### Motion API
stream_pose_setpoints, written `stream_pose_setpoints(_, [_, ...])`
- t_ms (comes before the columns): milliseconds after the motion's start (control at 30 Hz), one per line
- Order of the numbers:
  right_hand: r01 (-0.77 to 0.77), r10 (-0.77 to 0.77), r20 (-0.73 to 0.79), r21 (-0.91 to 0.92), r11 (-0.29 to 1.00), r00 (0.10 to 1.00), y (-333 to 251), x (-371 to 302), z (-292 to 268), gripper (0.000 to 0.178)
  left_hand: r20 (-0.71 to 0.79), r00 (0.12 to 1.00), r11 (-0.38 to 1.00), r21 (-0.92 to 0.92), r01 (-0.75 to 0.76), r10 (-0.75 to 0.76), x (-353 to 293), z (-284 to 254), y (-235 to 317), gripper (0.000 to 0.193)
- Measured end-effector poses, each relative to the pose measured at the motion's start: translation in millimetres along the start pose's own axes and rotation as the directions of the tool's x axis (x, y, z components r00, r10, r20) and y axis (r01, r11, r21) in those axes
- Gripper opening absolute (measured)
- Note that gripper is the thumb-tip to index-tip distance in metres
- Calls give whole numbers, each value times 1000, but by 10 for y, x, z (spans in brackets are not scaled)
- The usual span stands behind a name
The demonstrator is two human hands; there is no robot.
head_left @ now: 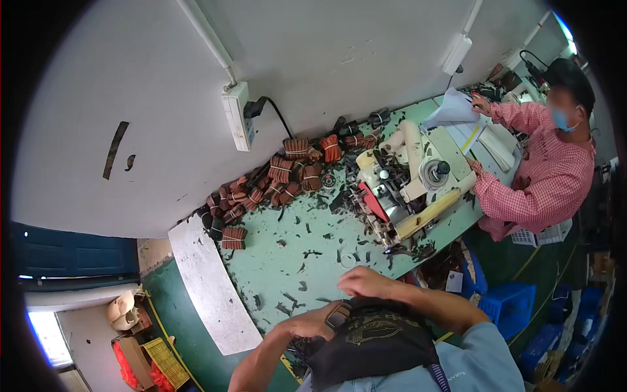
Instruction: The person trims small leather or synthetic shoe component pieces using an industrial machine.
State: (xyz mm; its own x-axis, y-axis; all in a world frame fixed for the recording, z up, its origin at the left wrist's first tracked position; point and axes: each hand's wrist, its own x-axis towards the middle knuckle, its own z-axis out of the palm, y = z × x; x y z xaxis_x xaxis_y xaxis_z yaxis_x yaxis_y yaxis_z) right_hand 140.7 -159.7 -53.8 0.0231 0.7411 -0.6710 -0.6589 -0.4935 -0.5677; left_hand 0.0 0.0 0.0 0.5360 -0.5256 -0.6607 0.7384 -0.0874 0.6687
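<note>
Hands at a littered green worktop [281,261], seen from overhead: left hand [312,323] pressed against a black cap [369,340] at its near edge, fingers curled onto the dark fabric, though whether clamped on it cannot be told; right hand [364,282] laid over the cap's top, fingers together and bent down over the crown. Cap held low in the view, just off the worktop's near edge, above a pale blue sleeve [473,359]. Scattered across the green surface, dark scraps and trimmings, with a small white ring [348,260] lying just beyond the right hand. Farther back, a cream-coloured sewing machine [408,179] standing on the worktop, and along the white wall a heap of brown banded bundles [281,176] under a wall socket [238,116] with a black cord. At the far right, another person in a pink checked shirt [545,179], hands on white sheets [454,111]. Beside the worktop's right end, blue crates [509,304] on the floor.
</note>
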Motion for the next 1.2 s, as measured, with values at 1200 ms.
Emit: stream_pose_setpoints(1200, [-157,-739,-182,-982,104,648,259,441,-259,23,-626,745,597,-514,-617,231,443,-174,-463,62])
